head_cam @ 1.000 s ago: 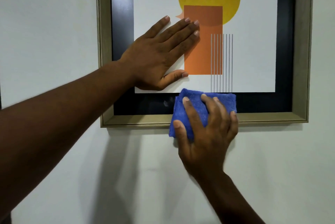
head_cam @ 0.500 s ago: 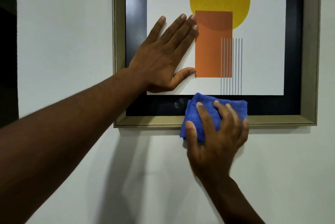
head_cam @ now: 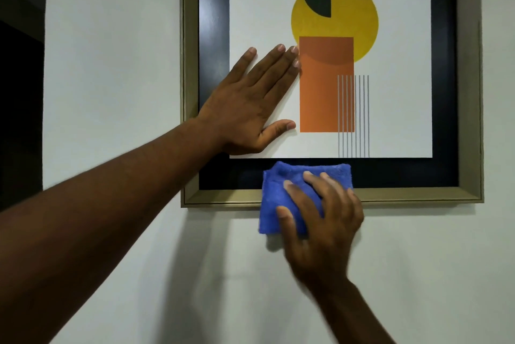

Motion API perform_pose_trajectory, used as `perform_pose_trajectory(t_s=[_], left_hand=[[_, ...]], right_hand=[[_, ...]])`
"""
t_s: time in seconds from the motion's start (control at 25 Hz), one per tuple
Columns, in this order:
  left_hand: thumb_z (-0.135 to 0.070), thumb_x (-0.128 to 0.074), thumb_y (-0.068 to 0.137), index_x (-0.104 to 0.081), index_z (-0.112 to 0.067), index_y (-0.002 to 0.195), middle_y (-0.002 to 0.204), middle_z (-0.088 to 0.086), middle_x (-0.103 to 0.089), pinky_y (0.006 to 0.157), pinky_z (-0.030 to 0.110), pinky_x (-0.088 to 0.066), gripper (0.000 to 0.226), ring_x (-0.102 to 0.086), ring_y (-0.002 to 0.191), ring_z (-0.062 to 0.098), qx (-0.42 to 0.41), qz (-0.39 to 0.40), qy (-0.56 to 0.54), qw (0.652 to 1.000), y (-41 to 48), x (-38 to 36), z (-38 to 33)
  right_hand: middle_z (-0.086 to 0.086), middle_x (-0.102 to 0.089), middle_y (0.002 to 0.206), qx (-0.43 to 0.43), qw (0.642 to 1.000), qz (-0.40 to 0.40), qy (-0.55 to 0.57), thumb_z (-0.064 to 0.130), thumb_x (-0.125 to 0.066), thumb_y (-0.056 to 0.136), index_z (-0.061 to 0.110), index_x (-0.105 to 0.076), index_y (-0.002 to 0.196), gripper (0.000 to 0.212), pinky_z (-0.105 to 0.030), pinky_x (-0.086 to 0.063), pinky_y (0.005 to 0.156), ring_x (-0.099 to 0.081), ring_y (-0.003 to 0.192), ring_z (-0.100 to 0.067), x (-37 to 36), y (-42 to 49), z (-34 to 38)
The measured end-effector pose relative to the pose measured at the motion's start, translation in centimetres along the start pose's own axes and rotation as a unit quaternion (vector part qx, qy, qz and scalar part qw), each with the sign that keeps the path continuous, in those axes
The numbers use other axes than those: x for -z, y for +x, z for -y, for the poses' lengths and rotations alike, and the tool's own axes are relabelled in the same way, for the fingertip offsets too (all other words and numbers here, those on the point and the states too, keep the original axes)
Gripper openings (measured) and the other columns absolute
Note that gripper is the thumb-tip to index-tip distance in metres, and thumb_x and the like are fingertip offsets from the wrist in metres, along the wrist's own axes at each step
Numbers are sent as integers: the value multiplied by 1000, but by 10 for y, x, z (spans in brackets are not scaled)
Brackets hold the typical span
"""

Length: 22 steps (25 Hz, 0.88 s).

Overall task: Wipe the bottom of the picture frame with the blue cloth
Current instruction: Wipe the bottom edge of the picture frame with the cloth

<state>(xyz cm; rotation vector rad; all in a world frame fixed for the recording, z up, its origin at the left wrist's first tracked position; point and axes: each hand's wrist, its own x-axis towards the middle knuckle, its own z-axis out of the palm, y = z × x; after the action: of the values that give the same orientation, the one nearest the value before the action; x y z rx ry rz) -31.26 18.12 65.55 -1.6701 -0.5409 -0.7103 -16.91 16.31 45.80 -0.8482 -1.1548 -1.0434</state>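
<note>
A picture frame (head_cam: 404,194) with a dull gold rim and a black inner border hangs on a white wall. Its print shows a yellow circle and an orange rectangle. My left hand (head_cam: 250,104) lies flat on the glass at the lower left of the print, fingers spread, with nothing in it. My right hand (head_cam: 320,221) presses a folded blue cloth (head_cam: 274,196) against the bottom rail, a little left of the rail's middle. The cloth covers the black border and the gold rim and hangs onto the wall below. My fingers hide its right half.
The white wall (head_cam: 111,64) surrounds the frame on the left, right and below. A dark opening (head_cam: 19,92) lies at the far left edge of the view. My left forearm crosses the lower left of the view.
My right hand and the cloth have slid a little left along the bottom rail. My left fingertips have come off the orange rectangle to its left edge. The view has shifted, so more of the print shows.
</note>
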Motion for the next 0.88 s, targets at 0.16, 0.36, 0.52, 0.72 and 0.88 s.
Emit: perform_pose_trajectory(t_s=[0.16,0.36,0.52,0.72,0.88], left_hand=[[-66,-16,91,-2,-6,154,165,15,-4,124,54,-9,88,-2,153,29,0,10,-4,1000,1,2,3],[-65,-15,92,-4,-7,154,165,12,-5,125,51,-8,85,-3,153,25,14,-13,-11,1000,1,-1,1],[-64,-15,93,-3,-8,154,165,12,-5,125,52,-7,84,-3,153,25,11,-20,-16,1000,2,-5,1],[-66,-13,92,-3,-7,154,165,13,-5,124,52,-9,86,-3,153,26,14,-13,-5,1000,0,-5,2],[-64,-17,93,-3,-7,154,165,13,-5,124,52,-8,84,-3,153,26,28,6,-3,1000,-1,-1,-2]], right_hand=[[-11,-64,124,-98,995,-27,-21,49,-47,96,22,-68,114,39,-58,-34,107,-51,125,-30,-5,9,5],[-6,-60,133,-48,996,74,-29,57,-47,92,34,-63,124,42,-51,-23,114,-44,132,-27,-24,7,71],[-1,-53,139,-32,992,115,-46,58,-37,97,38,-55,129,43,-51,-20,114,-38,136,-24,-34,11,101],[-3,-64,129,42,994,91,-39,57,-45,95,32,-65,120,41,-51,-31,112,-51,128,-25,-19,3,59],[-6,-65,127,30,996,71,-43,55,-48,94,30,-68,116,39,-52,-30,112,-55,125,-28,2,5,12]])
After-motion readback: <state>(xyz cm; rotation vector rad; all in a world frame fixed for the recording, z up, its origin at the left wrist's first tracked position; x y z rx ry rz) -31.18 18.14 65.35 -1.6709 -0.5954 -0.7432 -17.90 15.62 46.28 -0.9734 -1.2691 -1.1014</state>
